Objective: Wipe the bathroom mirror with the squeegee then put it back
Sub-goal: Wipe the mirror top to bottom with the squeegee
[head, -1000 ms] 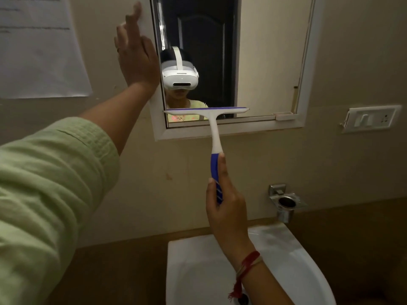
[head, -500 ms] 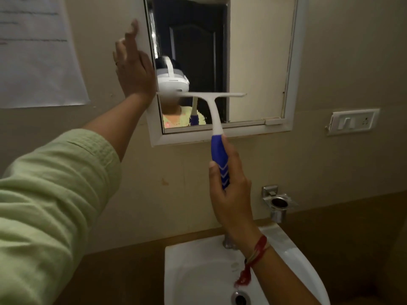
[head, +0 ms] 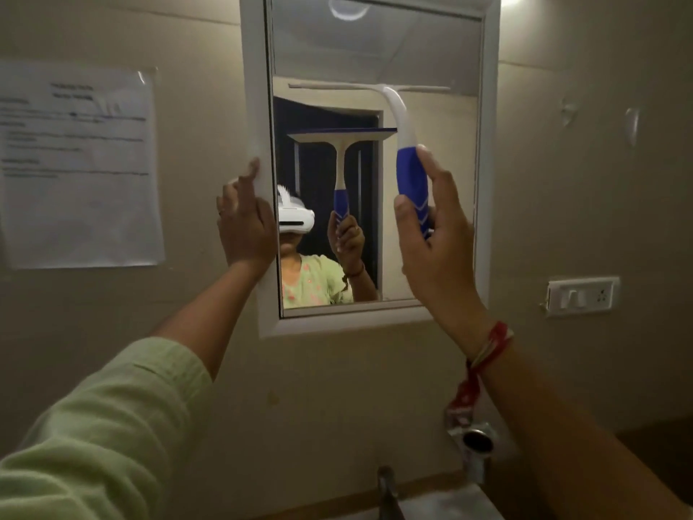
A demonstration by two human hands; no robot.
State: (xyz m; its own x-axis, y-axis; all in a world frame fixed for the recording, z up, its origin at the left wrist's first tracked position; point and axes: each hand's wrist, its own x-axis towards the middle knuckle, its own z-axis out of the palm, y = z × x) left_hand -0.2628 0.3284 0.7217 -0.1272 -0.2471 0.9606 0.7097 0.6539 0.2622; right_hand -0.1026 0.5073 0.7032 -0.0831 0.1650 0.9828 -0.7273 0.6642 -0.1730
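Observation:
The white-framed mirror (head: 489, 182) hangs on the beige wall ahead. My right hand (head: 437, 249) is shut on the blue grip of the squeegee (head: 410, 174). Its white neck curves up to the long blade, which lies level across the upper part of the glass. My left hand (head: 245, 223) rests flat against the left side of the mirror frame, fingers up, holding nothing. The glass reflects the squeegee, a person in a light green top and a dark door.
A paper notice (head: 78, 163) is taped to the wall at left. A switch plate (head: 581, 296) sits at right. Below are a chrome wall holder (head: 474, 441), the tap (head: 386, 489) and the basin edge (head: 450, 504).
My right hand has raised the squeegee from the mirror's bottom edge to its upper part. The view has tilted up, so the basin has dropped nearly out of sight. My left hand stays on the frame.

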